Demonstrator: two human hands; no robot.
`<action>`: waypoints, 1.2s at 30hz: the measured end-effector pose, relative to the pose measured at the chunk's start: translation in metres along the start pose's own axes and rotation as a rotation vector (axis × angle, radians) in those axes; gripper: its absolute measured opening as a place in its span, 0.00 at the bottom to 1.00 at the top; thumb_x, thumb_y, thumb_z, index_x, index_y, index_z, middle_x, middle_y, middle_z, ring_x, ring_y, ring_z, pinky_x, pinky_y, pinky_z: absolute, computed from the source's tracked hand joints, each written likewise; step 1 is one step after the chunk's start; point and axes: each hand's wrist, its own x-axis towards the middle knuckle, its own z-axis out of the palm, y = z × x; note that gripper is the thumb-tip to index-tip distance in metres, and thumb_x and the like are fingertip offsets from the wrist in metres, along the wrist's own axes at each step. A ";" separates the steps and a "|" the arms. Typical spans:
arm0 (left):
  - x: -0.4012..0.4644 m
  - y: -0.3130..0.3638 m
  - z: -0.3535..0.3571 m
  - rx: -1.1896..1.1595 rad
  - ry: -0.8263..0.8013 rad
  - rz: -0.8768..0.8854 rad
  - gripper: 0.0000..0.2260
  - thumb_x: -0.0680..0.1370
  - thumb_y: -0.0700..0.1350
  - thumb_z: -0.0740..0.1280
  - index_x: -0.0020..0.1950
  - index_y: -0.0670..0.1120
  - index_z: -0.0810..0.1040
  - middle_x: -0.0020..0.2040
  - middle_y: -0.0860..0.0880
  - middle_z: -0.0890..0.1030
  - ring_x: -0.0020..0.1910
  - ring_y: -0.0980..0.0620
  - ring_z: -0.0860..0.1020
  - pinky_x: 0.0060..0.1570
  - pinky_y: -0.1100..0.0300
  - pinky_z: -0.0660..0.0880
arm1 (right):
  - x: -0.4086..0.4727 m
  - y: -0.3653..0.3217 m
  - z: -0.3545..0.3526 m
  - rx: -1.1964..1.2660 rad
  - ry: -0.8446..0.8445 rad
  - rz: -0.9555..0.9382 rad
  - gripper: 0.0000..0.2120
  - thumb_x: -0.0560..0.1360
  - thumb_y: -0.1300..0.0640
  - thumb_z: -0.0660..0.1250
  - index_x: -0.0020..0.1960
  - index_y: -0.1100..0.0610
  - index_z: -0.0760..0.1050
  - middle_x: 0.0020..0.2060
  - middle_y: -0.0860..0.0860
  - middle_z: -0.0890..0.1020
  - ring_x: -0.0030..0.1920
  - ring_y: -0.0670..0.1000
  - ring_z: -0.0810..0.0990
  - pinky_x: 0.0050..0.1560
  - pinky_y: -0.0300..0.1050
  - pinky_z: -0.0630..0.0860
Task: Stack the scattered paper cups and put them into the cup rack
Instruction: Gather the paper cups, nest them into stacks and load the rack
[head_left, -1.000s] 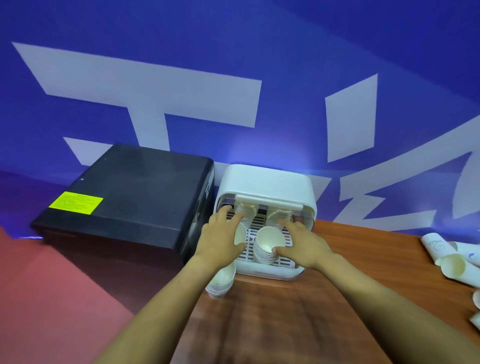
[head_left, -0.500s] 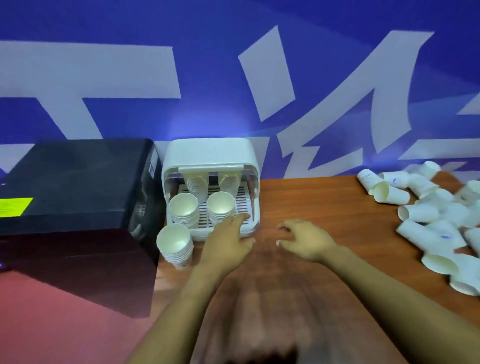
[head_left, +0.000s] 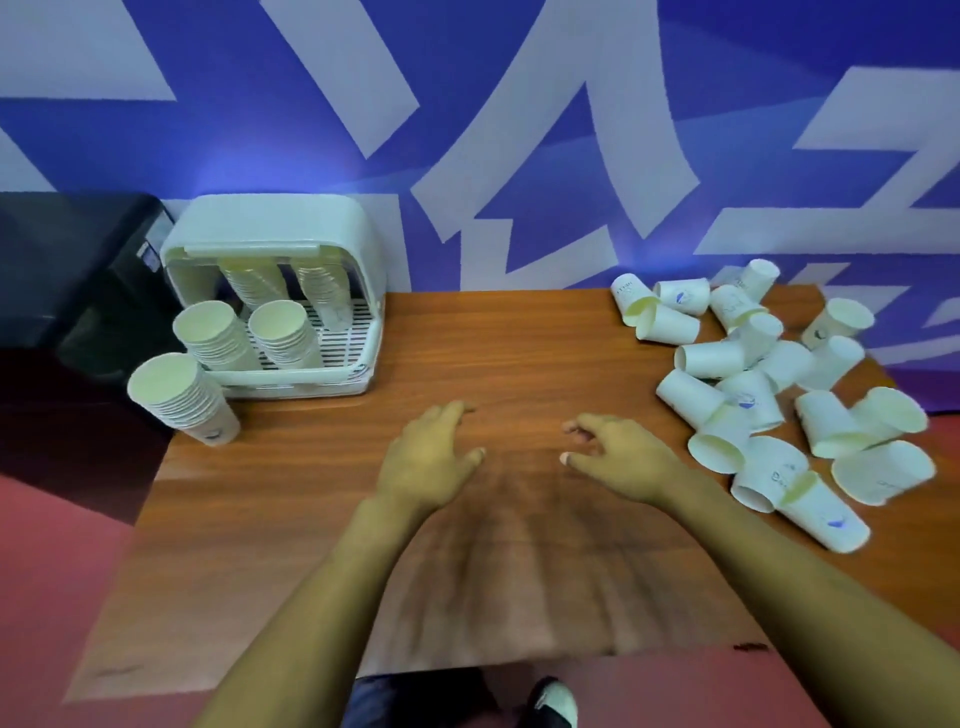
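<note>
1. Wood-grain table (head_left: 519, 343) seen from the head camera, backed by a blue-and-white wall (head_left: 519, 130).
2. Left hand (head_left: 428, 457) over mid-table, fingers relaxed and spread, holding nothing.
3. Right hand (head_left: 618, 457) just beside it, fingers loosely curled, likewise empty, nearer the loose cups (head_left: 769, 384).
4. Loose cups heaped on the table's right side, most lying on their sides, some touching or overlapping, mouths pointing every way.
5. Rack (head_left: 270, 306) at the table's back-left corner, against the wall, lid raised; four stacks inside, two at the rear leaning, two at the front with mouths up.
6. Fifth stack (head_left: 182, 397) standing on the table outside the rack, touching its front-left corner.
7. Black box (head_left: 67, 270) left of the rack.
8. Shoe (head_left: 556, 701) visible below the table's near edge.
9. Judged far from finished: a large heap left to nest and one stack not yet racked.
10. Paper cups likely very light, thin-walled and easily crushed; prone to rolling when lying down.
11. Best taken around the body near the stiffer rolled rim, gently, then slid mouth-up into the next.
12. Tall stacks likely to wobble; better gripped low, with the other hand steadying the top.
</note>
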 end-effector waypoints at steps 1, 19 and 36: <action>-0.004 0.011 0.017 -0.002 -0.038 -0.001 0.24 0.74 0.50 0.69 0.69 0.51 0.69 0.63 0.47 0.75 0.63 0.46 0.73 0.62 0.49 0.71 | -0.009 0.015 -0.002 0.004 -0.006 0.010 0.19 0.74 0.46 0.66 0.63 0.49 0.72 0.53 0.46 0.76 0.49 0.46 0.75 0.55 0.46 0.74; 0.001 0.088 0.121 0.036 -0.270 0.073 0.24 0.76 0.53 0.67 0.70 0.51 0.67 0.66 0.48 0.73 0.65 0.45 0.73 0.62 0.51 0.70 | -0.088 0.153 -0.028 0.058 0.062 0.232 0.24 0.71 0.51 0.70 0.66 0.50 0.69 0.59 0.50 0.75 0.58 0.50 0.74 0.58 0.49 0.73; 0.086 0.280 0.250 0.208 -0.274 0.114 0.29 0.76 0.50 0.65 0.75 0.51 0.59 0.70 0.45 0.65 0.68 0.42 0.63 0.65 0.47 0.67 | -0.065 0.328 -0.049 0.017 0.047 0.150 0.48 0.64 0.44 0.74 0.76 0.48 0.51 0.68 0.52 0.66 0.66 0.54 0.68 0.60 0.52 0.72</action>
